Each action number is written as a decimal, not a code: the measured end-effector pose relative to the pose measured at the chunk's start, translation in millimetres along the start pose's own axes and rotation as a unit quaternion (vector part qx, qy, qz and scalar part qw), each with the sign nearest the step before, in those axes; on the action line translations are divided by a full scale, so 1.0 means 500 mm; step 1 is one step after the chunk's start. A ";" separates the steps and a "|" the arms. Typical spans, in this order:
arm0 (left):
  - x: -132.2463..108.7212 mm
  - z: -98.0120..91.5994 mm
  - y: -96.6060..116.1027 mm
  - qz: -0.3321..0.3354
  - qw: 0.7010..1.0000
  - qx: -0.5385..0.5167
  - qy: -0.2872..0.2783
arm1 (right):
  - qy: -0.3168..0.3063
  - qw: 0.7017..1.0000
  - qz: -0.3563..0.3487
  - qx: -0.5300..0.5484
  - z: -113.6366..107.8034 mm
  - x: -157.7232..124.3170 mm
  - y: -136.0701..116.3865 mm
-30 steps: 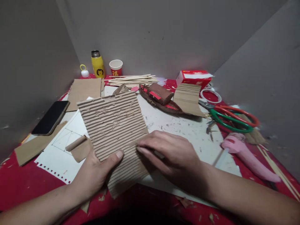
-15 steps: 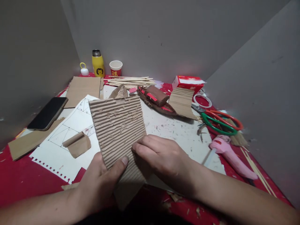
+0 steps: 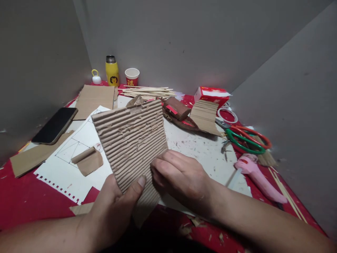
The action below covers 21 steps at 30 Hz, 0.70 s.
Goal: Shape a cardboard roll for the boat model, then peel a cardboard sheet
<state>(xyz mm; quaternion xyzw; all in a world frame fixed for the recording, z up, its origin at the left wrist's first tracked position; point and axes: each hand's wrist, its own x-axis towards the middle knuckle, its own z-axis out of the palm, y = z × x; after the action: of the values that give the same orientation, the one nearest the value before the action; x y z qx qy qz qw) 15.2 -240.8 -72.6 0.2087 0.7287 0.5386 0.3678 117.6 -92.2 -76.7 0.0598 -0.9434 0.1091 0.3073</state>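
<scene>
A sheet of corrugated cardboard [image 3: 131,137], ridges bared and scraps of torn paper on it, is held up tilted in front of me. My left hand [image 3: 118,200] grips its lower left part, thumb across the ridges and fingers hidden behind. Closed at the lower right edge of the sheet, my right hand [image 3: 181,175] pinches it with curled fingers; the fingertips are partly hidden. Behind the sheet sits a brown model boat [image 3: 179,112] with red patches, partly covered by it. A curled cardboard scrap [image 3: 88,161] lies on a drawn paper sheet [image 3: 63,175] to the left.
On the right lie scissors [image 3: 244,140] with green and orange handles and a pink glue gun [image 3: 260,177]. Wooden sticks [image 3: 147,92], a paper cup [image 3: 132,76] and a yellow bottle [image 3: 112,72] stand at the back. A phone [image 3: 54,125] lies left; a red box [image 3: 212,94] is back right.
The cardboard sheet has tilted, its upper left corner swinging left and down and its upper right corner rising. Both hands keep hold of it. The view has shifted slightly.
</scene>
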 end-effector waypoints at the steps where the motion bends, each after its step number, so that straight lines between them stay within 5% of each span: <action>1: -0.001 -0.002 0.000 -0.006 1.000 0.002 -0.001 | 0.011 1.000 0.009 -0.002 0.002 -0.002 0.001; 14: 0.000 -0.008 0.012 -0.017 0.997 -0.078 -0.014 | 0.021 0.996 0.059 0.060 -0.014 0.001 0.006; 19: -0.002 -0.005 -0.004 0.033 0.997 -0.049 -0.044 | 0.010 0.990 0.112 0.084 -0.019 0.004 -0.005; 21: -0.004 -0.002 -0.005 0.057 0.997 -0.049 -0.015 | -0.014 0.986 0.135 0.095 -0.025 0.006 -0.005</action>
<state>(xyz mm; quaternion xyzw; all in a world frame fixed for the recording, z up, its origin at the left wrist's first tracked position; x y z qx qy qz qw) 15.7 -243.7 -74.2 0.2399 0.6831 0.5904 0.3566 122.5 -91.7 -64.5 -0.0372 -0.9322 0.2382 0.2698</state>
